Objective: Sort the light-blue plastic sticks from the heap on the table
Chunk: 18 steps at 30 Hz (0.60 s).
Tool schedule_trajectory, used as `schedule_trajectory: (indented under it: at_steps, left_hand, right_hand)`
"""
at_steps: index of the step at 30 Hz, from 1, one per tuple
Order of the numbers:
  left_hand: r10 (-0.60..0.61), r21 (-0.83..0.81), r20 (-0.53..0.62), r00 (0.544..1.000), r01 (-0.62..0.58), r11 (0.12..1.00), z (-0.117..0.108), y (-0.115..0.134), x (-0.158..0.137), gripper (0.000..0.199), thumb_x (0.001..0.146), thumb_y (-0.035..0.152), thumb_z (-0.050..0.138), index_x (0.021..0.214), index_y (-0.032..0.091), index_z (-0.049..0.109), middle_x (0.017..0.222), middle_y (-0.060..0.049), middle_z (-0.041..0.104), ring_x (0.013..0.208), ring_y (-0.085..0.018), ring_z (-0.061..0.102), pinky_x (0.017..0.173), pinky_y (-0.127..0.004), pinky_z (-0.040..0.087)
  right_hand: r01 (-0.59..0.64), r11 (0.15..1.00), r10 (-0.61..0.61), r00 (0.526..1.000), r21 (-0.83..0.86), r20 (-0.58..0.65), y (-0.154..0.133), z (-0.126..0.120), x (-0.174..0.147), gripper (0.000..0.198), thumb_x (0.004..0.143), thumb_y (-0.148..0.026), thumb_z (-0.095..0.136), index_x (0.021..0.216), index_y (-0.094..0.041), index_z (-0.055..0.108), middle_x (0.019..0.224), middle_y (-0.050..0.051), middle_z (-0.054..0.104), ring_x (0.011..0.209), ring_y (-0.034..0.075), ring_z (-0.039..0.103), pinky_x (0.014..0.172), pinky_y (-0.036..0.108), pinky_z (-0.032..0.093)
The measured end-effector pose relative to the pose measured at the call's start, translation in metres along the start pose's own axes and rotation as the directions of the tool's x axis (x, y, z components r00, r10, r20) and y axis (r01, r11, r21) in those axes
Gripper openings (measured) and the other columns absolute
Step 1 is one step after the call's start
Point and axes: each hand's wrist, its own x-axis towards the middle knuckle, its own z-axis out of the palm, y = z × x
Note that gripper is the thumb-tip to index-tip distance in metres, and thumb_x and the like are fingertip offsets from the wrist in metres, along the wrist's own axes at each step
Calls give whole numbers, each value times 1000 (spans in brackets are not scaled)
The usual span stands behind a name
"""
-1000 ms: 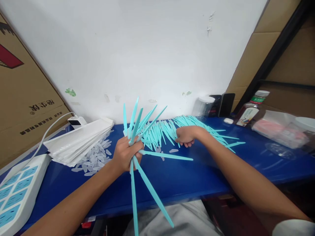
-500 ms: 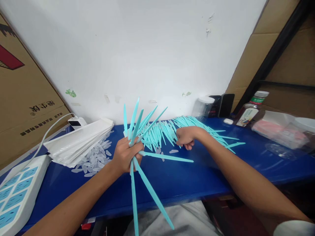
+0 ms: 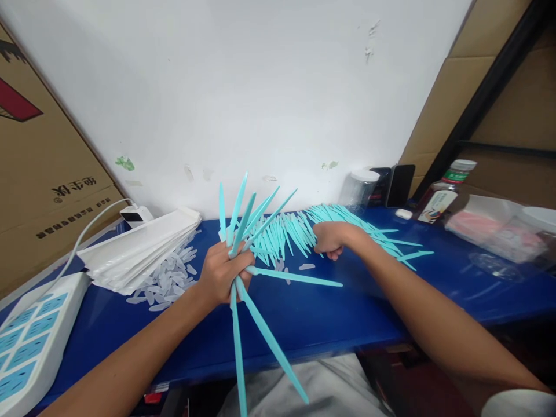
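Note:
Fanned out in my left hand [image 3: 228, 271] are several long turquoise eyebrow razors [image 3: 273, 341], their tapered handles pointing up, right and down. Its fingers are closed around their ends. My right hand [image 3: 332, 238] is at the row of more turquoise razors [image 3: 278, 237] along the wall, fingers curled downward. Whatever those fingers pinch is hidden behind the hand. Another part of the heap, more razors [image 3: 391, 243], fans out to the right beyond my right wrist. A few small translucent blade covers [image 3: 306, 267] lie on the blue table just in front of the row.
A pile of translucent blade covers [image 3: 167, 281] lies beside stacked white sleeves [image 3: 139, 252] at left. Nearer stand a power strip [image 3: 56, 330] and a charger [image 3: 135, 216]. To the right are a clear jar [image 3: 362, 188], phones [image 3: 399, 185], a bottle [image 3: 445, 194] and a pink-filled bag [image 3: 482, 226].
My right hand has shifted very slightly up and to the right at the row, its fingers curling in more. My left hand and its razors are practically still.

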Motion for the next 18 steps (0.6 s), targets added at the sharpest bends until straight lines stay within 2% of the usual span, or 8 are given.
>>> schedule_trajectory:
  at_steps: [7,9,14,18]
  left_hand:
    - [1,-5,0,1000,-1,1000,0,-1,0,41,106,34,33,74,19,53,64,-4,52,57,-17,46,57,-33,42]
    - [6,-10,-7,1000,-6,1000,0,-1,1,41,106,35,34,74,19,53,64,-5,53,56,-17,46,57,-33,42]
    - [-1,2,10,1000,1,1000,-1,2,1,41,106,36,34,73,20,53,64,-4,54,54,-17,47,59,-33,43]
    - [-5,4,22,1000,5,1000,0,1,-1,40,106,36,34,73,21,52,65,-5,55,56,-18,47,58,-33,42]
  right_hand:
    - [37,999,-37,999,-1,2,7,-4,3,25,83,-24,61,61,-11,64,65,11,70,51,16,60,57,30,51]
    - [64,998,-64,998,2,-30,12,-7,5,27,84,-25,59,61,-11,65,66,11,70,51,16,60,58,30,51]
    - [87,996,-91,965,-27,-245,19,-10,16,30,89,-28,56,67,-11,70,71,14,73,57,21,65,63,32,50]
    - [46,996,-76,891,-79,-448,13,-3,31,34,98,-37,51,94,-11,74,96,21,76,90,31,71,78,36,51]
